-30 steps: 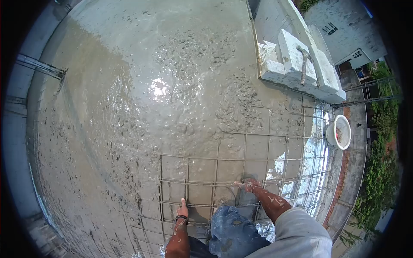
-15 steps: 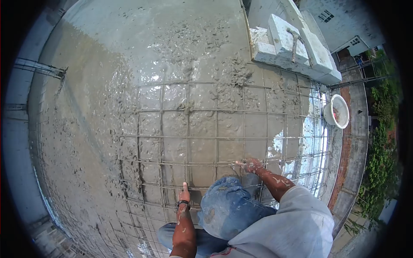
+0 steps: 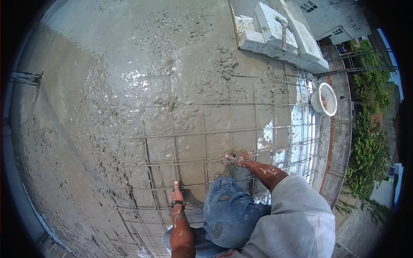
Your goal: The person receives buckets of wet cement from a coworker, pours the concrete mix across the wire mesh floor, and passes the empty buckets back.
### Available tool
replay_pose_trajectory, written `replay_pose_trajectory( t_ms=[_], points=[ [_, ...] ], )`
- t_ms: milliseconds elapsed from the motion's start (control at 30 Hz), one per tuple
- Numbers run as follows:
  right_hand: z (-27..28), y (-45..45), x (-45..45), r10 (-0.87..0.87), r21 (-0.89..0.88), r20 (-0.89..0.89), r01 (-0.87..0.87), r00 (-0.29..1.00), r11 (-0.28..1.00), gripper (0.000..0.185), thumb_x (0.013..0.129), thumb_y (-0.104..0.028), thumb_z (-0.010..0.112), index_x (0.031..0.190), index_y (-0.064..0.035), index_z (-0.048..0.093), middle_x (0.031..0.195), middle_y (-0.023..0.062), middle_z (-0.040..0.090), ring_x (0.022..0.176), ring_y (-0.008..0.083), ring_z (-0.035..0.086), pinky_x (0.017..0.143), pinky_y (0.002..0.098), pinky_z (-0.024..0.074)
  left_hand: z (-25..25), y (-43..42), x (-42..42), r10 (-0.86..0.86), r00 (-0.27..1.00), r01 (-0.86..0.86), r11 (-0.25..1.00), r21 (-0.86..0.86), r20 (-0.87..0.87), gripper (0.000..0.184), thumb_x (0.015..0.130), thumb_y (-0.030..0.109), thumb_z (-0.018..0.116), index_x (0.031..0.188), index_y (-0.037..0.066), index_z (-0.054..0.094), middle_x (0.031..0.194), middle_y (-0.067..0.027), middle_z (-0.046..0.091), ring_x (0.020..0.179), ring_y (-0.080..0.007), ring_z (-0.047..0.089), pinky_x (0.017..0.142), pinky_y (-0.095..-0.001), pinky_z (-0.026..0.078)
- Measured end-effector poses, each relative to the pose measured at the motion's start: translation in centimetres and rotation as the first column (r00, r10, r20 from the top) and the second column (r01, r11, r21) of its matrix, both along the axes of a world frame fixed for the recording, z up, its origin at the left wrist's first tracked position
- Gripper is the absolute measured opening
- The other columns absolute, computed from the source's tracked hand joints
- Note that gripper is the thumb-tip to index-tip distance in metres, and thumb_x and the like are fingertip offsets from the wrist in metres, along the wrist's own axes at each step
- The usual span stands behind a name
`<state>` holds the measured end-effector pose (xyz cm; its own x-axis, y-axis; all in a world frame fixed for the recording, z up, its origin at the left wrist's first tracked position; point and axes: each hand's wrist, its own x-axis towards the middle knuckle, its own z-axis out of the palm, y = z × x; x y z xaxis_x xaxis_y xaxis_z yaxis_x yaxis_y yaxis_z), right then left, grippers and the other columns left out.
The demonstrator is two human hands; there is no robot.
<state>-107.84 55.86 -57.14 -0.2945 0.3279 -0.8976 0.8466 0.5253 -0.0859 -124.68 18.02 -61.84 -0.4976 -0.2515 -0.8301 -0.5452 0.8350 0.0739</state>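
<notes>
A grid of thin steel rebar (image 3: 204,133) lies over the slab, partly sunk in wet grey concrete (image 3: 189,157). My left hand (image 3: 177,193), a dark band at its wrist, is closed on a rebar of the grid; its thumb points forward and the other fingers are mostly hidden. Farther forward and to the right, my right hand (image 3: 241,159) grips another crossing bar, with its fingertips towards the left. Both forearms carry splashes of concrete. Between them, my bent knee in stained jeans (image 3: 230,206) hides part of the grid.
White blocks (image 3: 279,32) stand at the upper right, with a hammer (image 3: 284,34) resting on top. A white tub (image 3: 317,103) sits by the slab's right edge, beyond which lie a lower ledge and greenery (image 3: 365,142). Bundled bars (image 3: 26,78) stick out at the left.
The view has shifted, so blocks, tub and grid appear farther left and higher. Both hands stay at their bars, and the right hand's fingers look slightly more closed.
</notes>
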Motion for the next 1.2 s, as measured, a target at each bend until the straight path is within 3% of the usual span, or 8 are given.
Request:
replay_pose_trajectory(
  t_ms=[433,633,667,900,933,1033,1100,1200],
  points=[
    [1.2,2.3,-3.9,0.092,-0.221,0.246,-0.036,0.965,0.975,0.084,0.089,-0.071,0.021,0.141,-0.0085,0.039,0.146,0.0171,0.037,0.137,0.0311,0.032,0.113,0.0502,0.0192,3.4,3.0,-2.3,0.072,0.991,-0.071,0.997,-0.013,0.117,0.103,0.075,0.078,0.049,0.122,-0.014,0.051,0.132,-0.034,0.044,0.127,-0.0431,0.04,0.108,-0.0428,0.029],
    [0.0,1.9,-2.8,0.041,-0.15,0.175,-0.015,0.984,0.989,0.085,0.088,-0.072,0.024,0.136,-0.004,0.043,0.139,0.0203,0.044,0.131,0.0331,0.04,0.11,0.0531,0.0246,6.1,6.2,-3.1,0.138,0.988,-0.146,0.982,0.116,0.074,0.081,0.081,0.067,0.055,0.106,-0.009,0.064,0.092,-0.0141,0.065,0.084,-0.0242,0.052,0.083,-0.0391,0.042],
    [-0.4,2.5,-3.2,0.054,-0.139,0.169,-0.031,0.984,0.99,0.085,0.088,-0.072,0.024,0.136,-0.0039,0.043,0.139,0.0201,0.044,0.131,0.0329,0.04,0.11,0.0528,0.0243,3.3,3.8,-2.5,0.171,0.972,-0.183,0.981,0.062,0.158,0.096,0.075,0.074,0.054,0.12,-0.011,0.055,0.127,-0.0279,0.053,0.117,-0.0356,0.05,0.102,-0.0412,0.035],
    [-0.2,2.9,-2.5,0.018,-0.146,0.157,0.005,0.987,0.989,0.081,0.088,-0.07,0.027,0.13,-0.0049,0.05,0.133,0.0181,0.05,0.128,0.0306,0.044,0.108,0.0513,0.0286,1.5,2.7,-1.6,0.213,0.967,-0.228,0.969,0.098,0.141,0.092,0.077,0.074,0.053,0.12,-0.007,0.058,0.123,-0.022,0.058,0.114,-0.0301,0.053,0.1,-0.0392,0.037],
    [0.2,2.3,-2.6,0.027,-0.141,0.157,-0.004,0.987,0.99,0.079,0.089,-0.07,0.028,0.128,-0.0055,0.053,0.132,0.0173,0.051,0.127,0.0303,0.045,0.108,0.0511,0.0301,5.8,6.9,-3.4,0.027,0.975,-0.019,0.999,-0.04,0.222,0.076,0.084,0.066,0.053,0.117,-0.002,0.062,0.11,-0.0169,0.065,0.102,-0.0268,0.058,0.09,-0.0382,0.042],
    [-3.0,-1.2,-0.2,0.055,0.24,-0.007,-0.052,0.998,0.969,0.071,0.09,-0.066,0.03,0.121,-0.0083,0.059,0.13,0.0144,0.054,0.125,0.0297,0.048,0.106,0.0497,0.0329,7.3,5.9,-2.5,-0.098,0.983,0.099,0.995,-0.002,0.153,0.084,0.085,0.069,0.045,0.125,-0.005,0.054,0.123,-0.0256,0.057,0.118,-0.0318,0.052,0.1,-0.0396,0.037],
    [-6.0,-2.6,1.1,0.148,0.165,0.092,-0.162,0.985,0.973,0.07,0.09,-0.065,0.031,0.126,-0.0101,0.056,0.134,0.0127,0.051,0.127,0.03,0.046,0.107,0.0487,0.0324,8.9,5.3,-0.6,-0.076,0.997,0.076,0.994,0.075,0.001,0.075,0.086,0.059,0.053,0.131,-0.001,0.049,0.125,-0.0233,0.056,0.116,-0.0326,0.053,0.098,-0.04,0.039],
    [0.6,-0.9,-5.4,0.117,-0.242,0.142,-0.08,0.983,0.967,0.074,0.086,-0.065,0.04,0.136,-0.0109,0.045,0.142,0.0148,0.042,0.13,0.0281,0.043,0.108,0.049,0.0318,15.4,6.9,1.5,0.032,0.999,-0.039,0.966,0.255,0.033,0.07,0.084,0.051,0.063,0.133,0.002,0.048,0.123,-0.0173,0.058,0.109,-0.027,0.057,0.091,-0.036,0.044]
  ],
)
